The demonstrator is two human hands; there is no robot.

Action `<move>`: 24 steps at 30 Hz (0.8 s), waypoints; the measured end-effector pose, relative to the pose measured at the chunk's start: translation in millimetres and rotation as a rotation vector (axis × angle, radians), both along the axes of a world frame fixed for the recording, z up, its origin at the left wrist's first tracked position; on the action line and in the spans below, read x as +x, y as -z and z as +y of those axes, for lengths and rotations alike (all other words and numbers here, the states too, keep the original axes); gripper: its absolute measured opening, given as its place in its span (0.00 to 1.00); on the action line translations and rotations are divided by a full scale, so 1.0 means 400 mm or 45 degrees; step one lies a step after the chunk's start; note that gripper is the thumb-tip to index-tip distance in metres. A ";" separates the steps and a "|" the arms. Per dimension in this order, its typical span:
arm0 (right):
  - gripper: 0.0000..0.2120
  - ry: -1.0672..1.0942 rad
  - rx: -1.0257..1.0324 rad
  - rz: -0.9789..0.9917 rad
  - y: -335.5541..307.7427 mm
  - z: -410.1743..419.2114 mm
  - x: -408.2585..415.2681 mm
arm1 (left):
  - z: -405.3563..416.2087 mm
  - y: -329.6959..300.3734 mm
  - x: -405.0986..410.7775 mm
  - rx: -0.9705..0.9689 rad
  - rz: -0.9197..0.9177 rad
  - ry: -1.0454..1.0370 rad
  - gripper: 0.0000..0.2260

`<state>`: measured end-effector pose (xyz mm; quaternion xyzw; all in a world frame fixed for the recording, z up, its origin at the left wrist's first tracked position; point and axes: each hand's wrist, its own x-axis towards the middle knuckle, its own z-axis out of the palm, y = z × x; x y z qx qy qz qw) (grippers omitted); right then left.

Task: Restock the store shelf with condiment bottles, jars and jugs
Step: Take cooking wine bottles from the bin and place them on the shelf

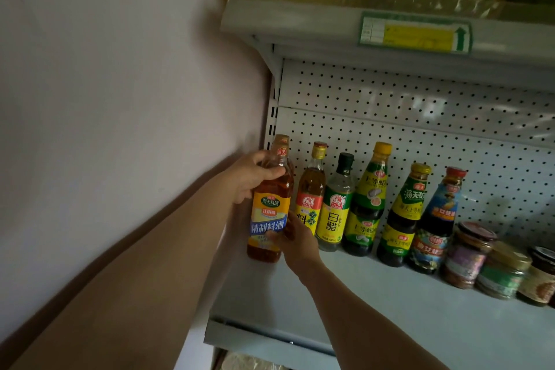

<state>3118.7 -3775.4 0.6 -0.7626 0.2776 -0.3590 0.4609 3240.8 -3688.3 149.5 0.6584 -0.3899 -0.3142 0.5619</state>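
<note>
Amber bottle (270, 207) gripped between left hand (252, 174) and right hand (295, 245).

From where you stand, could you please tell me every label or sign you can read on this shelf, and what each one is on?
"海天料酒" and "精制料酒": label of the amber bottle held by the left hand and right hand.
"白醋": label of the clear vinegar bottle.
"料": only this shows on the second bottle.
Dark sauce bottles' labels, jar labels and the price tag: too blurred to read.
</note>
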 end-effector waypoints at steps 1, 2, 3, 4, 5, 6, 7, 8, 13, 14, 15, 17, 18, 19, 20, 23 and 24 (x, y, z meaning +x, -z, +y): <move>0.23 0.004 0.006 -0.010 0.002 -0.002 0.003 | -0.006 -0.002 0.004 0.005 0.004 0.012 0.18; 0.23 0.008 0.014 -0.020 0.005 -0.005 0.007 | -0.010 -0.005 0.007 0.013 0.006 0.030 0.19; 0.23 0.012 0.017 -0.028 0.008 -0.008 0.009 | -0.014 -0.007 0.010 0.022 0.009 0.043 0.19; 0.23 0.017 0.014 -0.032 0.012 -0.011 0.012 | -0.017 -0.010 0.012 0.030 0.016 0.054 0.19; 0.23 0.020 0.012 -0.036 0.014 -0.014 0.013 | -0.019 -0.012 0.013 0.035 0.023 0.063 0.20; 0.23 0.022 0.012 -0.040 0.014 -0.015 0.014 | -0.021 -0.013 0.015 0.035 0.039 0.071 0.20; 0.24 0.025 0.008 -0.043 0.016 -0.018 0.016 | -0.024 -0.013 0.018 0.033 0.055 0.075 0.21; 0.24 0.029 0.004 -0.047 0.018 -0.020 0.018 | -0.028 -0.012 0.021 0.032 0.065 0.074 0.22; 0.23 0.044 0.013 -0.047 0.024 -0.028 0.027 | -0.044 -0.016 0.032 0.009 -0.080 0.030 0.23; 0.23 0.046 0.004 -0.043 0.024 -0.028 0.027 | -0.044 -0.024 0.032 -0.029 -0.146 0.008 0.25; 0.23 0.054 -0.013 -0.036 0.026 -0.030 0.028 | -0.042 -0.035 0.032 -0.074 -0.208 -0.007 0.29; 0.24 0.063 -0.043 -0.044 0.031 -0.032 0.029 | -0.037 -0.072 0.030 -0.142 -0.365 -0.012 0.34; 0.24 0.065 -0.045 -0.046 0.033 -0.032 0.030 | -0.035 -0.094 0.029 -0.149 -0.469 -0.007 0.32; 0.25 0.067 -0.047 -0.044 0.033 -0.031 0.030 | -0.034 -0.115 0.029 -0.128 -0.573 -0.002 0.28; 0.26 0.068 -0.044 -0.043 0.035 -0.031 0.032 | -0.035 -0.132 0.032 -0.090 -0.668 0.003 0.24; 0.27 0.065 -0.017 -0.061 0.044 -0.036 0.036 | -0.041 -0.149 0.044 0.071 -0.885 0.044 0.20; 0.27 0.061 -0.006 -0.077 0.047 -0.037 0.037 | -0.040 -0.146 0.048 0.096 -0.899 0.066 0.21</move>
